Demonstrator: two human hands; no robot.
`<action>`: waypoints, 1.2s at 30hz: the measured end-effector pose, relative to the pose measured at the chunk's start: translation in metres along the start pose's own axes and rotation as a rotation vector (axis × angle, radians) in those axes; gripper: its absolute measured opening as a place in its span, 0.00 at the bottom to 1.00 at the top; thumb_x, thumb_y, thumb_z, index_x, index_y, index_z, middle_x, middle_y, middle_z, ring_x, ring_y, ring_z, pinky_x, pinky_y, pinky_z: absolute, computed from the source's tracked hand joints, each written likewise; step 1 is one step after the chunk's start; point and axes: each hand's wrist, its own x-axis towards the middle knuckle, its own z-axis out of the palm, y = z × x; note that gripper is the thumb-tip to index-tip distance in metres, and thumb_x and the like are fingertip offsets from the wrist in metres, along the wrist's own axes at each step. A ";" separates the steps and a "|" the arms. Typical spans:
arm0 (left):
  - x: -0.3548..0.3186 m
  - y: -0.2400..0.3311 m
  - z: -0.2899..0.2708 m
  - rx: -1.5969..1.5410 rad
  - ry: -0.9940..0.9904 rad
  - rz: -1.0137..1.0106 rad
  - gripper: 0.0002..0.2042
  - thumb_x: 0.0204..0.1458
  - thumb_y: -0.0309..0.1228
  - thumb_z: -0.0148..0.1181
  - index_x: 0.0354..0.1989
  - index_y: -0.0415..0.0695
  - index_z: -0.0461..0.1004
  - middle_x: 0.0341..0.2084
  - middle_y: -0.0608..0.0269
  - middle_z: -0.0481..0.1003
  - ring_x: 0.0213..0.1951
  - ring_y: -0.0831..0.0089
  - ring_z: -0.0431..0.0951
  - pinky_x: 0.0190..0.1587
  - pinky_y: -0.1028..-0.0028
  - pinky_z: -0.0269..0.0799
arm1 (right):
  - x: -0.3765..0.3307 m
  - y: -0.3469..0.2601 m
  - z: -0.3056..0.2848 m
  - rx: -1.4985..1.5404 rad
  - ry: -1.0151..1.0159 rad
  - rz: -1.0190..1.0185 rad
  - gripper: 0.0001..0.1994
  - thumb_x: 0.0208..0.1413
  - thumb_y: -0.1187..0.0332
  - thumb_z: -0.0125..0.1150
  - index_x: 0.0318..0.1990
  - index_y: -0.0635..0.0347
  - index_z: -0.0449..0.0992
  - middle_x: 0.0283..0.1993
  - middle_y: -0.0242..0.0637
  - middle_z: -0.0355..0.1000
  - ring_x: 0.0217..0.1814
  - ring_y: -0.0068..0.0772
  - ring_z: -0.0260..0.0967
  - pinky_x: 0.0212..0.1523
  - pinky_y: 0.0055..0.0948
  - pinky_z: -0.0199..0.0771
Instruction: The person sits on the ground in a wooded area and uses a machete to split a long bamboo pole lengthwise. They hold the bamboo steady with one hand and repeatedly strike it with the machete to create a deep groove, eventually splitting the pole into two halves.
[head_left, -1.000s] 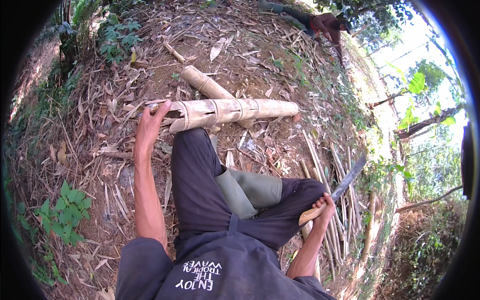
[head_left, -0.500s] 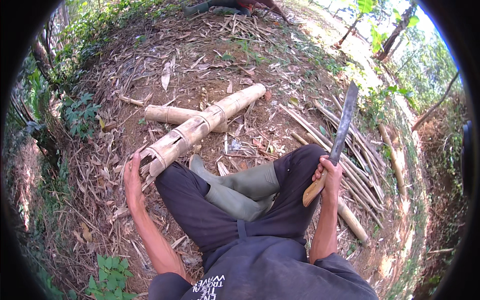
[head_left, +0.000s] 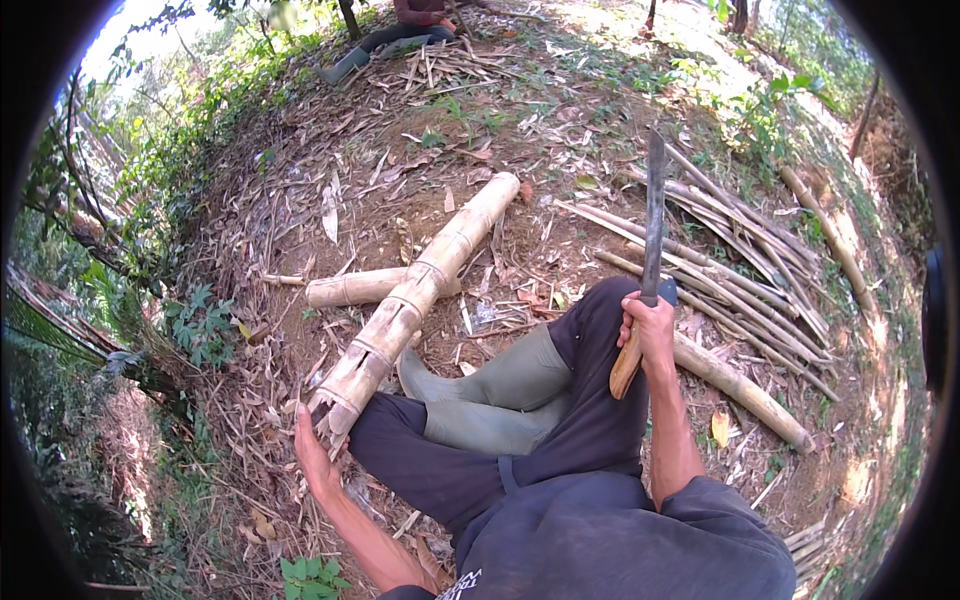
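A thick, pale bamboo pole (head_left: 425, 280) slants from my left knee to the far middle, its near end split and jagged. My left hand (head_left: 315, 455) grips the side of that broken end, most of its fingers hidden below. A shorter bamboo piece (head_left: 355, 288) lies crosswise under the pole and props it. In my right hand (head_left: 652, 330), closed round the wooden handle, a machete (head_left: 655, 220) stands nearly upright over my right knee. Its long dark blade points away from me, apart from the bamboo.
Split bamboo strips (head_left: 740, 255) lie in a pile at the right, beside a whole bamboo length (head_left: 750, 390). My crossed green boots (head_left: 500, 385) are just right of the pole. Another person (head_left: 410, 35) sits far off near more strips (head_left: 445, 65). Dry leaves litter the ground.
My view has swung, so the scene sits differently in the picture. The machete has turned more upright in my right hand. My left hand stays at the pole's split end.
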 end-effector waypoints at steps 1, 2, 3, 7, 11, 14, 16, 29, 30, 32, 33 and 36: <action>-0.002 0.001 0.000 -0.003 0.008 -0.006 0.29 0.58 0.58 0.49 0.46 0.41 0.74 0.27 0.59 0.79 0.16 0.73 0.75 0.14 0.78 0.68 | 0.007 0.006 -0.003 -0.003 0.005 0.017 0.06 0.52 0.72 0.58 0.33 0.64 0.69 0.19 0.32 0.64 0.14 0.24 0.63 0.13 0.28 0.68; -0.004 0.001 0.002 0.003 0.012 -0.006 0.29 0.58 0.59 0.49 0.45 0.41 0.74 0.26 0.59 0.78 0.15 0.73 0.74 0.14 0.78 0.68 | 0.013 0.009 -0.007 -0.013 0.012 0.027 0.06 0.52 0.72 0.58 0.33 0.64 0.69 0.19 0.32 0.64 0.14 0.24 0.63 0.13 0.28 0.68; -0.003 0.002 0.002 0.015 0.003 -0.027 0.29 0.57 0.60 0.49 0.44 0.41 0.74 0.25 0.60 0.78 0.15 0.73 0.74 0.14 0.79 0.67 | 0.016 0.011 -0.010 0.027 0.014 0.054 0.06 0.52 0.72 0.58 0.33 0.64 0.69 0.19 0.32 0.64 0.13 0.24 0.63 0.13 0.28 0.68; 0.001 0.013 0.002 0.075 -0.013 -0.182 0.32 0.57 0.62 0.46 0.44 0.39 0.73 0.24 0.56 0.77 0.15 0.71 0.74 0.14 0.76 0.69 | 0.021 0.008 -0.018 0.100 0.015 0.113 0.06 0.52 0.71 0.58 0.34 0.63 0.69 0.19 0.32 0.64 0.13 0.24 0.63 0.13 0.27 0.68; 0.028 0.007 -0.013 0.071 -0.012 -0.260 0.35 0.56 0.64 0.44 0.45 0.38 0.72 0.23 0.51 0.77 0.15 0.69 0.75 0.15 0.76 0.73 | 0.026 0.017 -0.024 0.111 0.031 0.096 0.06 0.52 0.72 0.58 0.34 0.63 0.69 0.19 0.32 0.64 0.13 0.24 0.63 0.12 0.27 0.68; 0.022 0.006 -0.008 0.011 0.033 -0.262 0.33 0.54 0.63 0.49 0.47 0.41 0.73 0.27 0.54 0.79 0.17 0.66 0.77 0.17 0.77 0.74 | 0.034 0.023 -0.025 0.152 0.012 0.129 0.06 0.52 0.73 0.58 0.34 0.64 0.69 0.19 0.32 0.64 0.13 0.24 0.63 0.12 0.26 0.67; 0.025 0.007 -0.018 -0.035 -0.086 -0.279 0.30 0.55 0.59 0.52 0.51 0.44 0.72 0.36 0.55 0.79 0.28 0.61 0.80 0.26 0.71 0.79 | 0.037 0.019 -0.027 0.176 0.010 0.151 0.06 0.52 0.73 0.58 0.34 0.65 0.69 0.19 0.32 0.64 0.13 0.23 0.63 0.12 0.26 0.68; 0.038 -0.001 -0.014 -0.312 -0.054 -0.112 0.32 0.56 0.56 0.54 0.58 0.42 0.67 0.53 0.54 0.72 0.53 0.55 0.73 0.54 0.49 0.69 | 0.046 0.022 -0.038 0.229 -0.054 0.212 0.06 0.53 0.73 0.57 0.35 0.65 0.69 0.19 0.33 0.65 0.14 0.23 0.64 0.13 0.27 0.68; 0.030 0.009 -0.006 -0.302 -0.061 -0.170 0.32 0.55 0.57 0.54 0.58 0.42 0.67 0.53 0.54 0.72 0.52 0.55 0.73 0.53 0.47 0.69 | 0.046 0.021 -0.037 0.223 -0.045 0.207 0.06 0.53 0.73 0.57 0.35 0.65 0.69 0.19 0.33 0.65 0.14 0.23 0.64 0.13 0.27 0.68; 0.024 0.012 -0.007 -0.221 -0.027 -0.197 0.34 0.52 0.60 0.55 0.59 0.44 0.67 0.51 0.55 0.73 0.52 0.57 0.73 0.47 0.45 0.73 | 0.046 0.021 -0.035 0.208 -0.041 0.202 0.06 0.52 0.73 0.58 0.35 0.65 0.69 0.20 0.33 0.65 0.14 0.23 0.64 0.13 0.27 0.68; 0.027 0.011 -0.014 -0.211 -0.058 -0.191 0.34 0.52 0.58 0.57 0.59 0.44 0.66 0.54 0.54 0.71 0.53 0.56 0.71 0.47 0.44 0.73 | 0.045 0.022 -0.034 0.197 -0.039 0.197 0.06 0.52 0.73 0.58 0.35 0.65 0.69 0.20 0.33 0.65 0.14 0.23 0.64 0.13 0.27 0.68; 0.022 0.012 -0.012 -0.187 -0.110 -0.195 0.31 0.52 0.53 0.62 0.57 0.42 0.67 0.55 0.54 0.70 0.54 0.56 0.71 0.44 0.45 0.76 | 0.044 0.021 -0.032 0.141 -0.037 0.182 0.07 0.53 0.72 0.58 0.36 0.65 0.69 0.20 0.32 0.64 0.14 0.24 0.63 0.13 0.27 0.68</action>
